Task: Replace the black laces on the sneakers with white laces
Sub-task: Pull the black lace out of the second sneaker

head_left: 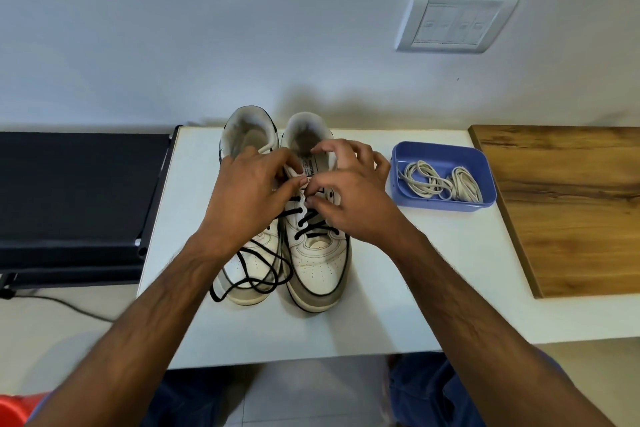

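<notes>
Two hands, left hand (247,191) and right hand (349,196), are pinching the right sneaker's (317,218) black lace (313,218) with curled fingers (313,200), beside a blue tray (491,198) of white laces (440,180).

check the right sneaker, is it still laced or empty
Partly laced: the black lace still crosses the lower eyelets of the right sneaker, while its upper eyelets look empty.

Home room: wall switch plate (457,19), white table (398,305), tiled floor (311,392)

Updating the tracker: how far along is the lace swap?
Early. Black lace on the right sneaker is loosened at the top; left hand and right hand work there. Left sneaker not clearly unlaced; white laces remain in the blue tray.
</notes>
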### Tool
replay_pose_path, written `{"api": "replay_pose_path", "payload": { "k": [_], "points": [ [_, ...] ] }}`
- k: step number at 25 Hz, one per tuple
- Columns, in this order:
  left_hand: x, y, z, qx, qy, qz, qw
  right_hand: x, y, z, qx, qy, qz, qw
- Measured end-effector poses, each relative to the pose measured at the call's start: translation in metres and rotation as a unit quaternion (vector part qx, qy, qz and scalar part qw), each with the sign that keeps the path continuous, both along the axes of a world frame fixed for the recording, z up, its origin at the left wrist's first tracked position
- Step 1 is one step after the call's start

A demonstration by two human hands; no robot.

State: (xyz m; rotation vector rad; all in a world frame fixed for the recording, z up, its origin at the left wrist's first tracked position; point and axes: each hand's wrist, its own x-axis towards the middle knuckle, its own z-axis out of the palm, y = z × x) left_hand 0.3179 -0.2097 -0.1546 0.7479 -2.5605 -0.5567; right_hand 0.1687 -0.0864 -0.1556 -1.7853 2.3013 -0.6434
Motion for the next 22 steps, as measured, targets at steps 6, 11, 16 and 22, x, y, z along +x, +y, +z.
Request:
{"api": "replay_pose_path", "payload": {
  "k": [6, 11, 16, 22],
  "points": [
    [0.003, -0.003, 0.004, 0.065, 0.002, 0.007, 0.998, -0.035, 0.024, 0.022, -0.017, -0.063, -0.032, 0.997],
    [0.003, -0.005, 0.004, 0.074, 0.012, 0.009, 0.997, -0.023, 0.021, 0.020, -0.018, -0.041, -0.017, 0.999],
    [0.003, -0.005, 0.003, 0.075, 0.019, 0.008, 0.997, 0.005, 0.000, 0.008, 0.001, 0.050, 0.010, 0.999],
    [0.004, -0.005, 0.002, 0.066, 0.017, 0.003, 0.998, -0.012, 0.006, 0.014, -0.058, 0.021, -0.049, 0.997]
  ]
}}
